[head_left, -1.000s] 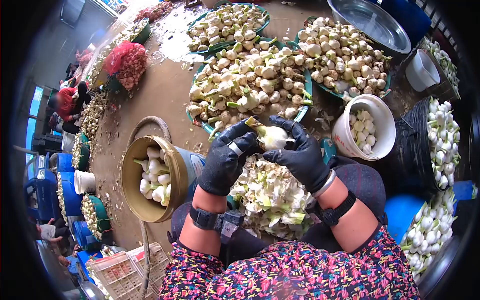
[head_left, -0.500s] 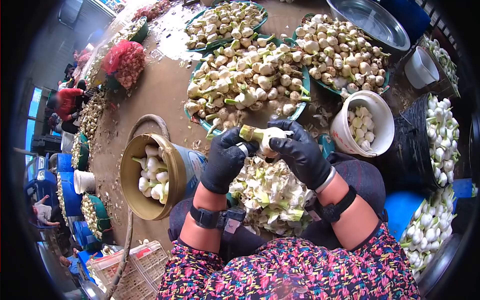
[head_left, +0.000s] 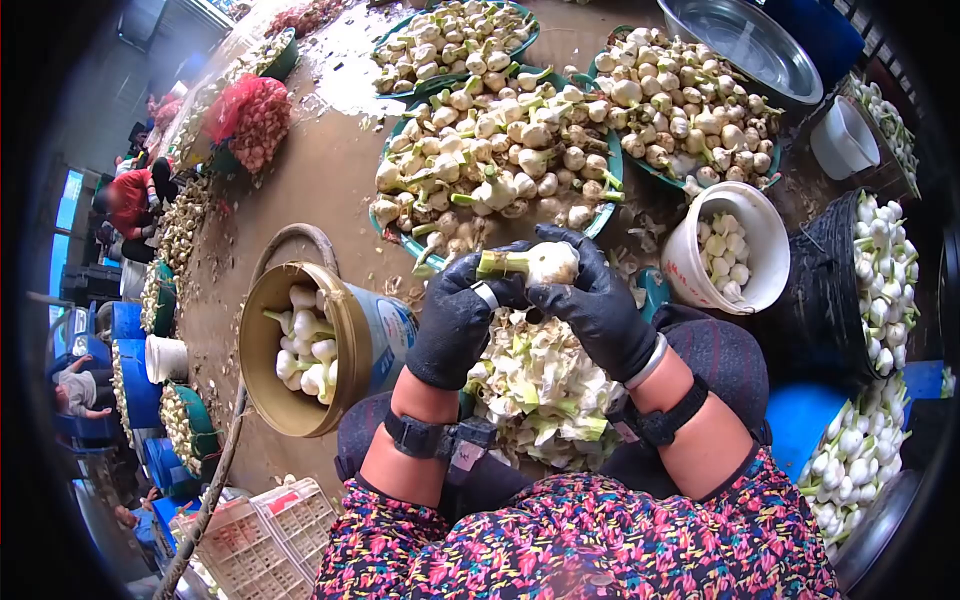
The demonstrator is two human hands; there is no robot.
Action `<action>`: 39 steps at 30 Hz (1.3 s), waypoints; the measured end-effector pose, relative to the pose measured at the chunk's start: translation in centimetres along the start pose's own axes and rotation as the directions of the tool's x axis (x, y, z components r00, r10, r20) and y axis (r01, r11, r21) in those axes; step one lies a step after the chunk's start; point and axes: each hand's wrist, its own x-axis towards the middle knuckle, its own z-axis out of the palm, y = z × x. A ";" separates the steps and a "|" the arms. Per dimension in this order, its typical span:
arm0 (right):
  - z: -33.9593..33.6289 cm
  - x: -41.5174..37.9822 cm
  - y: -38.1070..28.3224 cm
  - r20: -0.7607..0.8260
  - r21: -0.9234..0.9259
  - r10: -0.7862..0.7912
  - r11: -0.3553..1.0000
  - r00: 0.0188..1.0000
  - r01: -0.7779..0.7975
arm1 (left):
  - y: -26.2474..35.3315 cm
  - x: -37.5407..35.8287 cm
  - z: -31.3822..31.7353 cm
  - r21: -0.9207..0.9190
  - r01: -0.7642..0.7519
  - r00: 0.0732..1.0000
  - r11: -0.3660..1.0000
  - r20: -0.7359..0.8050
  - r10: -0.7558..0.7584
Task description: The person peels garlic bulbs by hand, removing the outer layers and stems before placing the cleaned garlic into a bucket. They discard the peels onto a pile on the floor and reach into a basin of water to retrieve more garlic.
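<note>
Both my hands wear black gloves and hold one white garlic bulb [head_left: 548, 262] with a short green stalk pointing left. My left hand [head_left: 458, 318] grips the stalk end, a small blade showing at its fingers. My right hand [head_left: 596, 305] wraps around the bulb from the right. Under my hands, a heap of peeled skins and green trimmings [head_left: 538, 388] fills my lap. To my left, a tilted tan bucket [head_left: 352, 345] holds several peeled bulbs.
Green trays piled with garlic [head_left: 500, 155] lie ahead on the wet floor. A white bucket [head_left: 770, 250] of peeled bulbs stands at right, beside a dark basket [head_left: 830, 290] and a steel basin [head_left: 745, 40]. Other people sit at far left [head_left: 130, 200].
The bulb has been turned in my hands; its stalk now points left and lies flatter. Both hands stayed in place above my lap.
</note>
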 end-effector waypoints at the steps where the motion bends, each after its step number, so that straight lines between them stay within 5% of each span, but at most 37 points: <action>1: 0.1 -0.1 0.0 -0.031 -0.027 -0.006 1.000 0.999 0.005 | -0.2 0.0 -0.1 0.017 -0.006 1.000 1.000 0.030 0.006; 2: -0.2 -0.1 0.0 -0.033 -0.027 -0.004 1.000 0.999 0.003 | -0.2 -0.1 -0.2 0.016 -0.004 1.000 1.000 0.031 0.003; 5: -1.6 -0.2 0.1 0.057 0.112 0.337 0.933 0.940 -0.341 | -0.1 -0.1 0.0 -0.033 0.095 0.995 0.995 0.020 -0.095; 6: -0.7 -0.2 -0.3 -0.051 0.063 0.333 0.942 0.942 -0.329 | 0.0 0.0 0.2 0.020 0.071 0.997 0.997 0.006 -0.071; 8: -1.1 0.1 0.0 0.002 0.145 0.365 0.921 0.931 -0.362 | 0.2 -0.1 0.2 0.112 0.048 0.999 0.993 0.001 -0.048; 10: -1.0 0.3 -0.3 0.062 0.220 0.391 0.892 0.918 -0.394 | 0.5 -0.1 0.2 0.092 0.068 0.998 0.993 -0.001 -0.068; 13: -0.4 0.0 -0.8 0.004 0.061 0.394 0.917 0.919 -0.394 | 0.1 -0.1 -0.2 -0.022 0.085 0.996 0.996 0.010 -0.084; 16: -0.1 0.1 1.4 -0.083 -0.364 -0.233 0.912 0.969 0.188 | 0.1 0.0 0.1 0.055 0.069 0.998 0.996 0.007 -0.070; 19: -0.7 0.0 0.4 -0.076 -0.459 -0.071 0.888 0.995 0.028 | 0.6 0.0 -0.1 0.120 0.040 0.997 0.992 0.065 -0.048; 20: -0.2 -0.8 -1.1 -0.134 -0.280 0.201 0.932 0.970 -0.232 | 0.7 0.0 -0.3 0.179 0.042 0.993 0.983 0.099 -0.061; 23: -1.9 -0.5 -0.5 0.023 -0.076 0.400 0.914 0.916 -0.398 | 0.6 -0.1 -0.3 0.154 0.099 0.984 0.983 0.133 -0.120; 24: -1.3 0.4 1.4 0.065 0.038 0.230 0.972 0.971 -0.233 | 0.4 -0.2 -0.2 0.065 0.157 0.977 0.985 0.136 -0.164; 25: -1.9 -0.1 1.7 0.061 0.038 0.235 0.971 0.970 -0.237 | 0.3 -0.4 -0.2 0.061 0.162 0.976 0.985 0.137 -0.169; 27: -2.5 -1.0 -0.1 0.046 0.503 0.477 0.748 0.878 -0.433 | 0.0 -0.6 -0.7 -0.116 0.176 0.983 0.978 0.079 -0.167; 29: -3.5 -0.8 -1.5 0.147 0.515 0.300 0.790 0.942 -0.332 | -0.9 -0.3 -2.5 -0.009 -0.039 0.998 0.999 0.047 0.039; 31: -2.2 -0.9 -2.1 0.135 0.500 0.364 0.778 0.921 -0.381 | 0.3 -0.2 -1.8 -0.321 0.198 0.978 0.926 0.003 -0.208; 33: -2.0 -0.4 -0.3 0.216 0.428 0.236 0.849 0.947 -0.309 | 0.8 -0.1 -0.7 -0.030 0.053 0.996 0.998 0.067 -0.051; 34: -2.2 -0.4 -0.3 0.115 0.329 0.238 0.907 0.964 -0.264 | 1.7 0.0 -0.6 0.017 0.235 0.969 0.972 0.079 -0.235; 39: -1.4 0.0 -0.5 -0.088 0.106 0.157 0.983 0.984 -0.148 | 1.8 0.0 0.1 -0.186 0.178 0.984 0.966 0.021 -0.178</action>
